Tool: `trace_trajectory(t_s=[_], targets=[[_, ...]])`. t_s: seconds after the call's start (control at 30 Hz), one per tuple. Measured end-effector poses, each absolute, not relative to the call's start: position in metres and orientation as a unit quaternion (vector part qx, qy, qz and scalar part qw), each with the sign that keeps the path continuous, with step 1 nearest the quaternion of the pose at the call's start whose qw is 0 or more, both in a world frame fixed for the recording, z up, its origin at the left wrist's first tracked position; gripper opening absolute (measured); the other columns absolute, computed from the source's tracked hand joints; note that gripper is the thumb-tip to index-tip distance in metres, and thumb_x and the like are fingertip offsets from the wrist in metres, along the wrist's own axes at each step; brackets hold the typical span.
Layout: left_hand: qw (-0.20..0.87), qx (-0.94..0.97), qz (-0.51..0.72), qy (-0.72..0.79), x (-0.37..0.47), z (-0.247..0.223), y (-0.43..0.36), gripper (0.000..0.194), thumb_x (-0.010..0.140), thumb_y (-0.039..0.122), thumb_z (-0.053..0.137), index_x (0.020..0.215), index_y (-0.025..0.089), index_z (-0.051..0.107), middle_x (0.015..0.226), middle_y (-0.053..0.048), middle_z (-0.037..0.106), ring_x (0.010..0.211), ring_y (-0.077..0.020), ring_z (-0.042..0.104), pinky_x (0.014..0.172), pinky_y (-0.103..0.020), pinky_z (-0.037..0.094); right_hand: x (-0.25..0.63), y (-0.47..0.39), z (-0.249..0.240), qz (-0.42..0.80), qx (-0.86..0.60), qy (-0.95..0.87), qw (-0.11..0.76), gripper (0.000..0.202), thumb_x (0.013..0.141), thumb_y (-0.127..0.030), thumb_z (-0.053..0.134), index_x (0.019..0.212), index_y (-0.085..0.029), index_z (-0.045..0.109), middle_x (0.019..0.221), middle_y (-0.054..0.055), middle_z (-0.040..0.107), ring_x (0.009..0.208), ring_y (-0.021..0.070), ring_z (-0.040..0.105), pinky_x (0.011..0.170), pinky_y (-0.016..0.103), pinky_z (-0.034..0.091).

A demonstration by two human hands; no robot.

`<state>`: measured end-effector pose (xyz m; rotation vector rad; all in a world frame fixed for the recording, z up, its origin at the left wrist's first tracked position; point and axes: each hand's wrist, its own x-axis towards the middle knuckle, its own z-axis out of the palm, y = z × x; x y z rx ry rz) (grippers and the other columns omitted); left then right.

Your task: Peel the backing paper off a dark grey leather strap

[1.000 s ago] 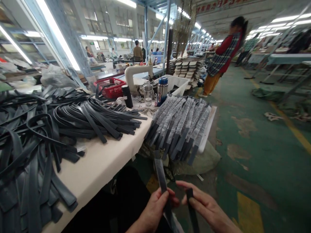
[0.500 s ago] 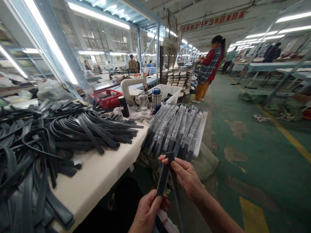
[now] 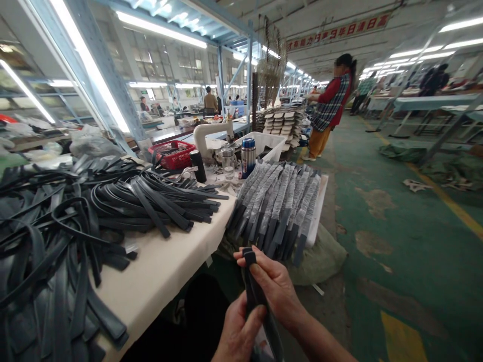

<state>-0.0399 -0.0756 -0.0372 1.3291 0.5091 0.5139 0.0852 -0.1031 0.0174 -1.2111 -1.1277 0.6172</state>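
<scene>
Both my hands grip one dark grey strap (image 3: pixel 253 287), held beyond the table's front edge. At its folded upper end, my right hand (image 3: pixel 277 284) pinches the strap between thumb and fingers. Lower down, my left hand (image 3: pixel 241 324) is closed round it with the thumb on top. The strap's tail hangs below, partly hidden by my hands. Just past my hands lies a row of straps wrapped in clear plastic (image 3: pixel 277 196). To the left, a large heap of loose dark straps (image 3: pixel 147 196) covers much of the table.
The cream tabletop (image 3: pixel 177 261) runs along my left. Farther back stand a red basket (image 3: pixel 173 155), a blue-topped flask (image 3: pixel 248 158), a glass jar (image 3: pixel 228 163) and a white bin (image 3: pixel 269 146). A person (image 3: pixel 330 105) stands by stacked pieces near the green aisle (image 3: pixel 362 201).
My right hand and the strap's folded end have moved down and left, closer to my left hand. The surroundings have shifted slightly right in view.
</scene>
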Motion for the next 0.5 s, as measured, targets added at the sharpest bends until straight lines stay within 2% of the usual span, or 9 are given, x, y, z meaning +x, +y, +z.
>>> trace_trajectory(t_s=[0.13,0.23,0.33,0.4,0.5], targets=[[0.728,0.598,0.238,0.236,-0.035,-0.041,-0.084,0.041,0.084,0.049,0.058,0.109,0.017,0.065,0.105,-0.008,0.068,0.102,-0.0282,0.057,0.091,-0.031,0.045,0.08,-0.102,0.017,0.291,-0.528,-0.493,0.628,0.027,0.094,-0.043,0.052,0.096,-0.028,0.074,0.109,0.003,0.072,0.115,0.0251,0.058,0.117,0.048,0.017],[0.691,0.635,0.227,0.262,-0.04,-0.04,-0.085,0.045,0.086,0.054,0.052,0.103,0.015,0.065,0.098,-0.009,0.068,0.095,-0.0263,0.058,0.084,-0.029,0.046,0.077,-0.104,0.016,0.31,-0.523,-0.492,0.623,0.028,0.094,-0.044,0.053,0.096,-0.027,0.075,0.109,0.003,0.072,0.115,0.0256,0.058,0.117,0.048,0.017],[0.626,0.708,0.199,0.261,-0.047,-0.039,-0.085,0.05,0.092,0.055,0.037,0.091,0.014,0.064,0.085,-0.009,0.066,0.079,-0.0205,0.058,0.073,-0.027,0.046,0.078,-0.104,0.014,0.351,-0.502,-0.454,0.647,0.031,0.091,-0.047,0.056,0.091,-0.024,0.076,0.106,0.006,0.073,0.114,0.0286,0.057,0.11,0.048,0.03],[0.594,0.743,0.177,0.254,-0.053,-0.043,-0.088,0.05,0.094,0.053,0.032,0.088,0.016,0.064,0.083,-0.009,0.066,0.077,-0.0193,0.06,0.073,-0.027,0.046,0.08,-0.104,0.013,0.377,-0.483,-0.416,0.673,0.03,0.089,-0.047,0.059,0.088,-0.023,0.076,0.103,0.007,0.073,0.113,0.0292,0.057,0.104,0.045,0.037],[0.563,0.762,0.154,0.28,-0.061,-0.053,-0.099,0.044,0.093,0.051,0.036,0.083,0.021,0.067,0.08,-0.007,0.07,0.078,-0.0198,0.063,0.075,-0.027,0.046,0.085,-0.103,0.013,0.386,-0.467,-0.372,0.703,0.026,0.088,-0.045,0.062,0.086,-0.023,0.076,0.1,0.007,0.074,0.112,0.0279,0.057,0.104,0.043,0.037]])
